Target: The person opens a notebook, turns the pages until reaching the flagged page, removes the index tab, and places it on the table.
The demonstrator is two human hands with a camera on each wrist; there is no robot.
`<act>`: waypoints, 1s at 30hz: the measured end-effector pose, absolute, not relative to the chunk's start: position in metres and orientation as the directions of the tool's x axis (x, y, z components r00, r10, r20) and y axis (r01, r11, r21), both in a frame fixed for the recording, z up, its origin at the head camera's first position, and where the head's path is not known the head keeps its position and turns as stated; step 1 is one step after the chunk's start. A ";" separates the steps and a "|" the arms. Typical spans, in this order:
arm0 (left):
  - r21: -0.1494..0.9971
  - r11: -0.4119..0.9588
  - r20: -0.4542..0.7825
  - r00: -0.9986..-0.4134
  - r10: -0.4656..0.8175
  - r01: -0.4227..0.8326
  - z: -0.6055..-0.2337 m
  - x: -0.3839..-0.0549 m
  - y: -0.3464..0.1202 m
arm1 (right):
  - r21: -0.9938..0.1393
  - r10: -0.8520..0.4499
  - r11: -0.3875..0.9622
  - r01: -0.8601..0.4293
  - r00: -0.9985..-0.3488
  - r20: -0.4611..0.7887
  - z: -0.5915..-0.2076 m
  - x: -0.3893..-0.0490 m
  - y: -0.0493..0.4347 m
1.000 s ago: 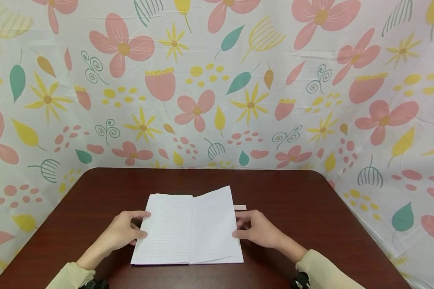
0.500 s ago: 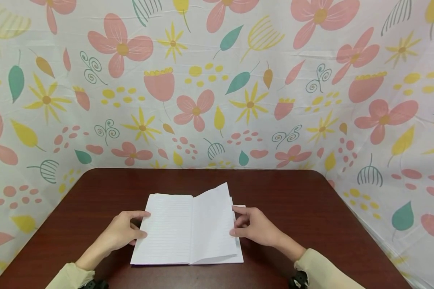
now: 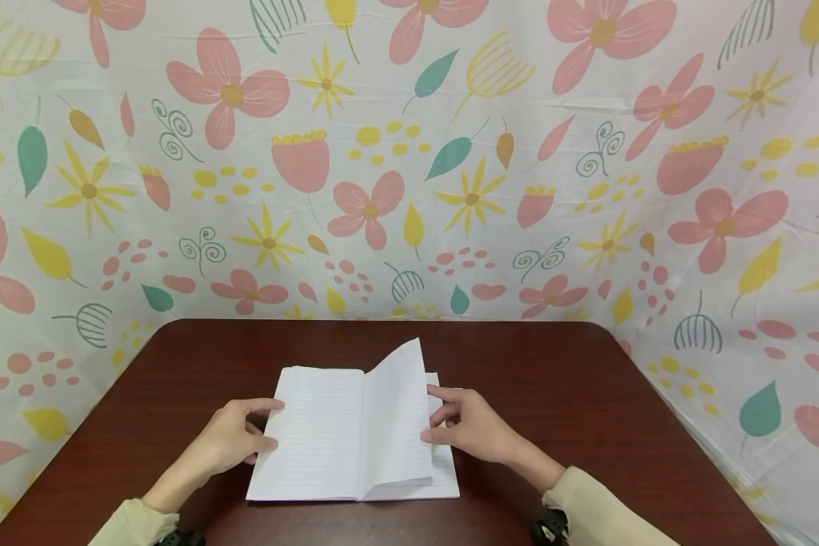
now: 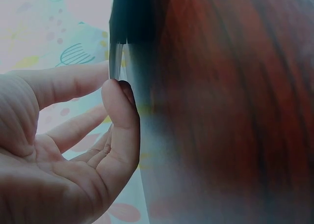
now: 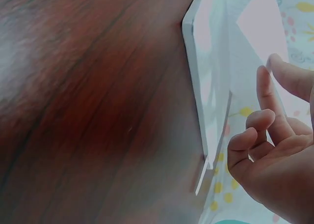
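Note:
A lined notebook [image 3: 314, 436] lies open on the dark wooden table. My left hand [image 3: 227, 436] grips its left edge, thumb on top of the pages; the left wrist view shows the thumb and fingers [image 4: 120, 121] closing on that edge from both sides. Between thumb and index finger, my right hand [image 3: 474, 426] pinches the outer edge of one right-hand page [image 3: 397, 425]. That page is lifted and curves up, its far corner highest, and bares a strip of the pages beneath. In the right wrist view the other fingers [image 5: 243, 140] are curled beside the raised page.
A thin pale strip [image 5: 200, 177] sticks out from the notebook's right side. The brown table [image 3: 546, 379] has rounded far corners, and a flowered curtain [image 3: 409, 152] hangs behind and around it. Dark wrist devices [image 3: 551, 525] sit at both cuffs.
My right hand has moved left with the page, which now rises higher and bends more toward the spine, uncovering more of the sheet below. My left hand has stayed at the left edge.

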State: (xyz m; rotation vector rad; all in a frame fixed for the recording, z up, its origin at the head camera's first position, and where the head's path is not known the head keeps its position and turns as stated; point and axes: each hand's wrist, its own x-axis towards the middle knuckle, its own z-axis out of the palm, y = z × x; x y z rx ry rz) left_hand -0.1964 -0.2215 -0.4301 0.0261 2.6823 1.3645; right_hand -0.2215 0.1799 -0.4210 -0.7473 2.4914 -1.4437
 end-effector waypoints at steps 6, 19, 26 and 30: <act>0.806 0.590 -0.107 -0.991 0.084 -0.037 -0.429 -0.196 -0.222 | -0.835 -0.507 0.413 -0.363 -0.853 0.120 -0.418 -0.222 0.170; 0.812 0.582 -0.110 -0.990 0.085 -0.041 -0.427 -0.193 -0.221 | -0.824 -0.511 0.410 -0.391 -0.847 0.148 -0.414 -0.224 0.146; 0.812 0.583 -0.109 -0.991 0.082 -0.041 -0.427 -0.193 -0.221 | -0.852 -0.514 0.377 -0.364 -0.847 0.135 -0.412 -0.223 0.134; 0.812 0.582 -0.110 -0.991 0.078 -0.045 -0.427 -0.192 -0.221 | -0.861 -0.518 0.372 -0.347 -0.847 0.118 -0.410 -0.223 0.126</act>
